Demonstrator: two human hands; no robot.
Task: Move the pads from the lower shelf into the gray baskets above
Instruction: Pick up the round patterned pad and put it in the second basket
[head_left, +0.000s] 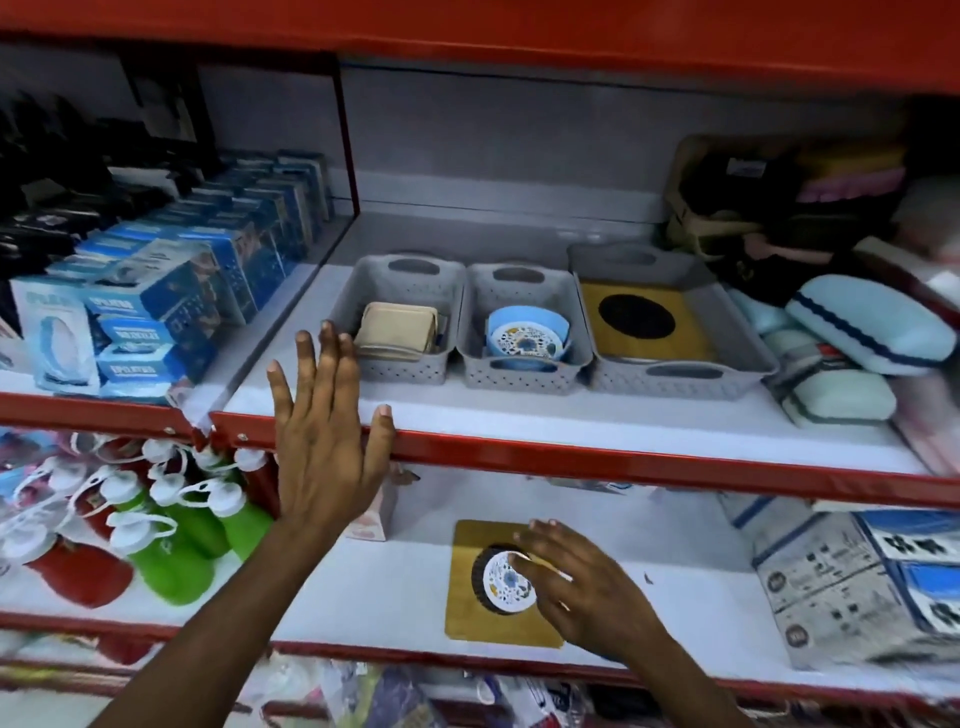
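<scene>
On the lower shelf lies a square yellow pad (470, 618) with a dark round centre, and a small round patterned pad (501, 579) rests on top of it. My right hand (582, 587) is spread over them, fingertips touching the round pad. My left hand (324, 431) is open and flat against the red front edge of the upper shelf (623, 462). Three gray baskets stand above: the left basket (400, 364) holds beige pads, the middle basket (514, 371) holds blue round pads, the right basket (670, 382) holds a yellow pad.
Blue boxes (156, 312) fill the upper shelf's left bay. Light blue cases (862, 332) lie right of the baskets. Green and red bottles (171, 535) stand at lower left, gray boxes (872, 582) at lower right. A small pink box (371, 519) stands behind my left wrist.
</scene>
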